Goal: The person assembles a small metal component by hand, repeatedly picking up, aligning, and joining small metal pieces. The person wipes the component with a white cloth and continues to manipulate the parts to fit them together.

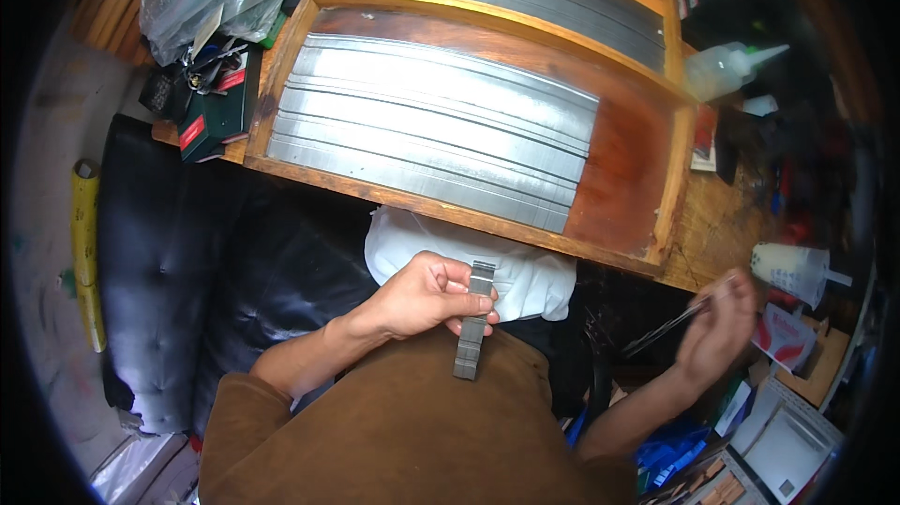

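Nearer than the wooden tray [623, 186], the left hand [424, 294] pinches a grey banded metal bar [469, 347], its long axis near-to-far, near end slightly left; well to its right, the blurred right hand [720, 329] pinches a slimmer metal piece [665, 327].

Left fingers [454, 271] in a pinch

Passable over right end of wooden tray [626, 177], but blocked to its right by squeeze bottle [720, 72] and plastic cup [790, 270].
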{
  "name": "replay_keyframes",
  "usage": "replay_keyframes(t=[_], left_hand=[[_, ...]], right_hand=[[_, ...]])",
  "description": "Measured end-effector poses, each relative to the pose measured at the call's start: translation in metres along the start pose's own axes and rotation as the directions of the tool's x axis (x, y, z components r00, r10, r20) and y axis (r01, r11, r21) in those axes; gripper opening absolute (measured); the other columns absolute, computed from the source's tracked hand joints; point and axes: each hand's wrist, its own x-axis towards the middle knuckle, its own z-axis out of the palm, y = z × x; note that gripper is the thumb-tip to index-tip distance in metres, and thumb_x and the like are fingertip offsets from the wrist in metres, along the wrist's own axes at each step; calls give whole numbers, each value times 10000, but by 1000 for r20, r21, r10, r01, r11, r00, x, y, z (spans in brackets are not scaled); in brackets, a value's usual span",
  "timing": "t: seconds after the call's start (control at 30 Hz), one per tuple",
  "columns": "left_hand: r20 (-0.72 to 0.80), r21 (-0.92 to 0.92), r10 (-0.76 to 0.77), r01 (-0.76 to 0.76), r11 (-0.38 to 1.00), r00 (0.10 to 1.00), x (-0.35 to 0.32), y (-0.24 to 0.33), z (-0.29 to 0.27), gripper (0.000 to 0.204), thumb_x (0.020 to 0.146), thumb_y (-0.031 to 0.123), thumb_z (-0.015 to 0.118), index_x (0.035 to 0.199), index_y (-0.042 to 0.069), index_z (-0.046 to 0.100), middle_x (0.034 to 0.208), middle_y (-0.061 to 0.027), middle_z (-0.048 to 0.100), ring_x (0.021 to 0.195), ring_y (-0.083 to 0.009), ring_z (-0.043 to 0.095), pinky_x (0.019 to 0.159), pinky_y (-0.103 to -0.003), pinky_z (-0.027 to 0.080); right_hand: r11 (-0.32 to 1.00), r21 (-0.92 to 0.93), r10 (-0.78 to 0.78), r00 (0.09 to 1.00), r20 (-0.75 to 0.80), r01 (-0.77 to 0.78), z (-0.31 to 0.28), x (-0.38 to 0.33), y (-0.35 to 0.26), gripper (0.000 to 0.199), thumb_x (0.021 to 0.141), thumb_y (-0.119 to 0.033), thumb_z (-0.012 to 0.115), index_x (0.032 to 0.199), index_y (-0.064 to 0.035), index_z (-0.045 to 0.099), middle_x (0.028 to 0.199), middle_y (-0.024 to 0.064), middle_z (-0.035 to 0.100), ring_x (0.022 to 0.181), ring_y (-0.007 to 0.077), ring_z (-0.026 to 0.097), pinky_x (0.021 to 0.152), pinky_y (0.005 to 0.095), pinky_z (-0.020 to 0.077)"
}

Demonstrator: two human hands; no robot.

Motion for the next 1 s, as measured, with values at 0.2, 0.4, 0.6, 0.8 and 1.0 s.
replay_keyframes(t=[0.2,0.4,0.6,0.8,1.0], left_hand=[[33,-2,12,-12,1000,999,5,-3,4,147,949,112,703,1037,-5,698,949,-125,756,833,-171,746,617,-219,556],[12,-27,-7,8,1000,1000,3,-5,5,144,943,95,709,1029,-19,694,944,-139,756,822,-184,751,610,-223,567],[32,-24,-21,22,999,999,1,-4,8,136,948,101,705,1029,-7,699,943,-124,758,822,-168,748,612,-213,559],[68,2,13,-13,1000,998,5,-8,8,137,961,142,698,1017,17,701,931,-86,758,832,-110,724,617,-198,542],[40,4,12,-12,1000,999,2,-4,10,136,954,120,702,1016,-1,702,934,-106,760,824,-143,739,608,-204,556]], right_hand=[[912,-395,-236,929,-286,110,-32,58,20,340,993,-73,628,1281,98,565,1196,182,648,1116,235,639,986,325,519],[748,-607,-408,907,-100,270,23,-4,31,311,979,19,602,1281,81,556,1293,188,597,1202,268,603,1022,345,512],[952,-305,137,898,419,-3,64,-75,24,259,911,50,657,1165,66,610,968,104,610,816,123,644,664,209,525],[821,-44,478,643,599,-570,106,-98,59,249,920,71,657,1162,86,600,994,94,651,850,106,648,743,235,566],[775,22,472,602,644,-631,106,-94,76,240,904,89,669,1135,74,610,972,101,660,849,110,649,766,246,568]])
